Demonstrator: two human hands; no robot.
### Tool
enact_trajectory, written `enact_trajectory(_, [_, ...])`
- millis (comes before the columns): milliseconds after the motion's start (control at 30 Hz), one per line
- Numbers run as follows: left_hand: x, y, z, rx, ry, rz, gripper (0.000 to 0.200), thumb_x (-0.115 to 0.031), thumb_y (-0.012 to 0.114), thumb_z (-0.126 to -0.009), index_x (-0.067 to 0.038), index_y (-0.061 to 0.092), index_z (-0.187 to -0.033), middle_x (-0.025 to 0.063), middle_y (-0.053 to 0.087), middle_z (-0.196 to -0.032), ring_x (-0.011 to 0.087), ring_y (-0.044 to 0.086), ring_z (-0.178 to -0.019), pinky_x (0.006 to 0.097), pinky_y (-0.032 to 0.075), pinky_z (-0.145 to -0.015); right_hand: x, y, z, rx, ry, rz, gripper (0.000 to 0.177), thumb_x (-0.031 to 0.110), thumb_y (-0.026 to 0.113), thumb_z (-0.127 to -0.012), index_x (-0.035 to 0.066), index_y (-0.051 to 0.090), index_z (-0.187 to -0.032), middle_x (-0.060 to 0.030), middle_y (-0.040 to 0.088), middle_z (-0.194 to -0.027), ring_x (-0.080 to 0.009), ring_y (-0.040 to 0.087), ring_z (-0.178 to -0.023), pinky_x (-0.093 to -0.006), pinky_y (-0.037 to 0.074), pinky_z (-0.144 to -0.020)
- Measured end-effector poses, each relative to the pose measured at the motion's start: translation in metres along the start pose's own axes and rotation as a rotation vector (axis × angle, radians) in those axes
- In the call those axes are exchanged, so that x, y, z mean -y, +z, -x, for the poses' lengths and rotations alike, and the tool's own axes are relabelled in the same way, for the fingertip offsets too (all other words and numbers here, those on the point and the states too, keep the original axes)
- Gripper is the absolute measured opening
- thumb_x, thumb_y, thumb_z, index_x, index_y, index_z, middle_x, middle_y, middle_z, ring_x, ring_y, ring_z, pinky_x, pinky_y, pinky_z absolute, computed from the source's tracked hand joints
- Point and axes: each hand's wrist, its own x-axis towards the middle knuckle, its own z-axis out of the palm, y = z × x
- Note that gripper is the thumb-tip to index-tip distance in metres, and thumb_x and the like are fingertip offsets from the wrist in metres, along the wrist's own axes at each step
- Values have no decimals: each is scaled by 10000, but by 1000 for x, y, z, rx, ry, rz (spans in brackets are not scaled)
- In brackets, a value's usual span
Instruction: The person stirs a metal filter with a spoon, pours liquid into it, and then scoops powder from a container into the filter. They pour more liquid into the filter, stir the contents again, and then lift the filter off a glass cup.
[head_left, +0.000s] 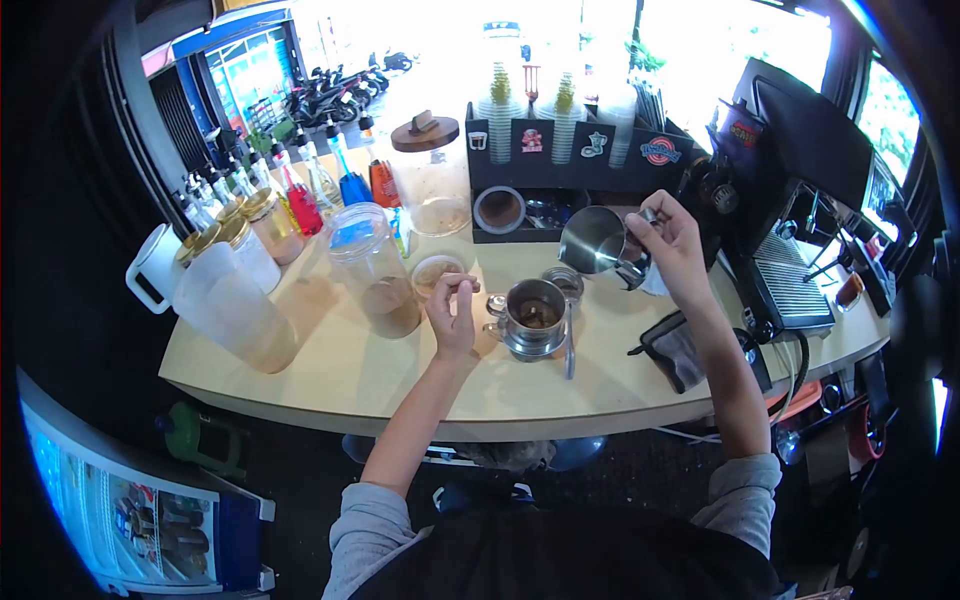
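The left hand point(453, 317) is above the table point(480, 395), its fingers bent loosely, and I cannot tell if they hold something. Just beside it is the metal cup point(535, 308) with dark contents, a spoon point(570, 345) at its right. Farther, the right hand point(668, 240) is closed on the handle of the tilted steel pitcher point(592, 241), near the black organizer point(560, 150).

- cup point(534, 316) on counter point(500, 398), spoon point(570, 350) just right
- jar point(385, 295) left of cup, jug point(235, 310) farther left
- organizer point(625, 185) behind cup, stacked cups point(562, 130) in it
- cloth point(674, 352) right of spoon, coffee machine point(790, 275) far right
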Motion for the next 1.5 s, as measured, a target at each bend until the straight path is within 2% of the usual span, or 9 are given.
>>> enact_trajectory(100, [-21,-13,-8,20,42,-86,87,-65,578,-897,16,583,-865,57,593,-790,127,578,-747,261,464,-718,26,22,-6,23,-57,-72,187,74,629,-906,65,461,-827,36,494,-676,-7,465,-599,-178,362,-501])
enact_trajectory(433, [-136,-164,-19,126,233,-329,129,-22,654,-799,3,590,-909,106,609,-884,198,585,-816,293,462,-764,17,206,7,200,110,-414,168,86,668,-884,68,502,-869,1,585,-771,-50,572,-647,-207,476,-598])
enact_trajectory(500, [-142,-206,-19,-44,371,-397,168,-25,588,-855,9,546,-1014,133,540,-1035,171,507,-926,298,399,-851,-14,243,14,257,144,-493,166,82,667,-885,64,505,-851,-10,597,-766,-60,578,-654,-217,480,-620])
enact_trajectory(567, [-142,-247,-21,-361,281,-415,306,-96,575,-890,23,504,-1163,160,490,-1213,201,462,-1123,316,341,-974,-37,278,24,260,203,-547,165,81,658,-891,68,501,-842,-14,600,-760,-66,579,-651,-217,481,-616])
enact_trajectory(700, [-152,-308,-50,-594,111,-305,436,-207,535,-940,19,438,-1300,159,481,-1299,208,403,-1268,333,304,-1045,-79,333,38,202,323,-701,176,78,636,-905,82,488,-810,-25,606,-739,-81,583,-646,-217,482,-603])
enact_trajectory(867, [-141,-361,-91,-294,-310,-165,687,-529,212,-994,-17,349,-1431,133,374,-1470,238,354,-1336,404,217,-1117,-125,368,49,107,295,-667,189,117,612,-927,84,479,-798,-36,599,-728,-92,568,-633,-234,466,-597])
enact_trajectory(1000, [-123,-383,-131,-185,-232,120,699,-564,294,-973,1,431,-1360,124,472,-1388,234,422,-1284,349,271,-1079,-135,379,60,23,264,-700,217,136,598,-941,92,453,-785,-37,586,-716,-98,535,-604,-255,411,-564])
enact_trajectory(1067, [-127,-385,-145,-187,-363,294,692,-581,333,-954,-23,469,-1340,96,537,-1330,193,455,-1252,337,263,-1079,-133,380,63,2,286,-679,234,147,594,-947,100,434,-783,-32,578,-706,-101,528,-593,-255,402,-558])
enact_trajectory(1500, [-151,-362,-169,-37,-388,-16,591,-502,381,-957,-87,461,-1370,20,528,-1370,103,443,-1282,279,263,-1069,-147,374,61,7,274,-418,245,191,622,-937,105,450,-785,36,492,-677,-46,512,-629,-195,425,-594])
